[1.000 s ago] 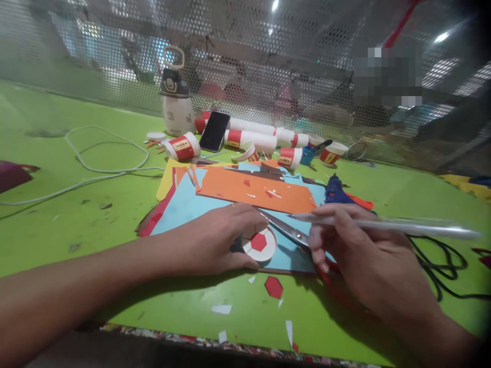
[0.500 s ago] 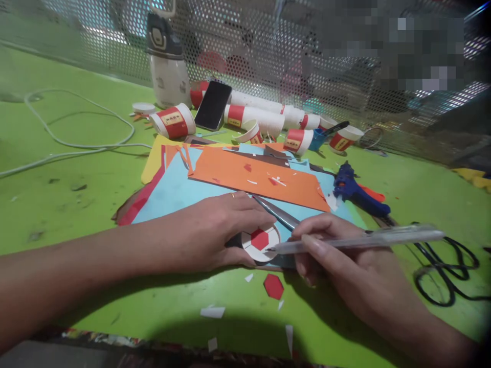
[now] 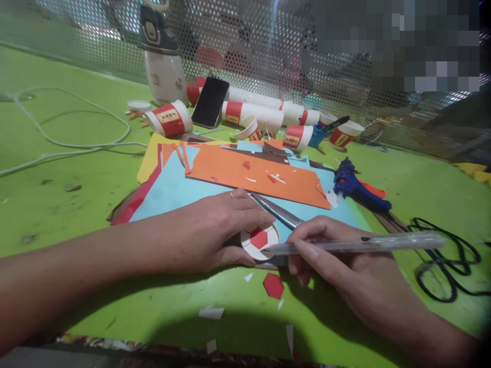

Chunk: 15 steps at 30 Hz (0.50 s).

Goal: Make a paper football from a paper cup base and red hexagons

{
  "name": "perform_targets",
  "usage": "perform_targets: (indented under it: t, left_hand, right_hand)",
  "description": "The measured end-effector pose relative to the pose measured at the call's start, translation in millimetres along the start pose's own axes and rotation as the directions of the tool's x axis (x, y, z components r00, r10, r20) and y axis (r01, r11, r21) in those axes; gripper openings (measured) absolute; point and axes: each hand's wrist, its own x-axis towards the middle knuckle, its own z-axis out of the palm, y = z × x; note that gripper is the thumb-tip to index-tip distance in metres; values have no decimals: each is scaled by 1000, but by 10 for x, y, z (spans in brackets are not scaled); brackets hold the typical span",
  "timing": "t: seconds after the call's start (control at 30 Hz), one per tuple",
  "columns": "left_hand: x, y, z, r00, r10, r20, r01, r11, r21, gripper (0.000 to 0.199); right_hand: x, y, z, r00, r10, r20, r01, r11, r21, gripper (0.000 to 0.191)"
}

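A small white paper disc [image 3: 249, 249] with a red hexagon glued or lying at its middle and dark lines running outward rests on the stacked paper. My left hand [image 3: 226, 225] grips its left edge between thumb and fingers. In my right hand [image 3: 330, 255] is a clear-barrelled pen [image 3: 399, 241], held nearly level, its tip at the disc's lower part. Another pen or slim tool, silver-grey [image 3: 282, 212], lies on the blue paper [image 3: 169, 197] between my hands. A loose red hexagon [image 3: 273, 286] is on the green table just below the disc.
Orange paper [image 3: 230, 168] with scraps lies beyond my hands. A blue glue gun [image 3: 356, 189] and black cord [image 3: 437, 286] are at the right. Farther back stand a bottle [image 3: 164, 76], a phone [image 3: 210, 102] and several paper cups [image 3: 171, 118]. White scraps [image 3: 211, 312] litter the front.
The pen tip has shifted slightly left and my right hand with it, the tip staying on the disc. My left hand keeps its hold. The view has shifted slightly.
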Motion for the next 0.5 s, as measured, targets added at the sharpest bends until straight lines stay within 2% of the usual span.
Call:
perform_targets:
  t: [0.27,0.5]
  left_hand:
    - [2,13,-1,1000,1,-10,-1,1000,-3,29]
    - [2,10,-1,1000,8,7,-8,1000,9,28]
  right_hand:
    - [0,1,-6,1000,-14,-15,13,998,-59,14]
    - [12,-3,-10,1000,-1,-7,1,999,-41,13]
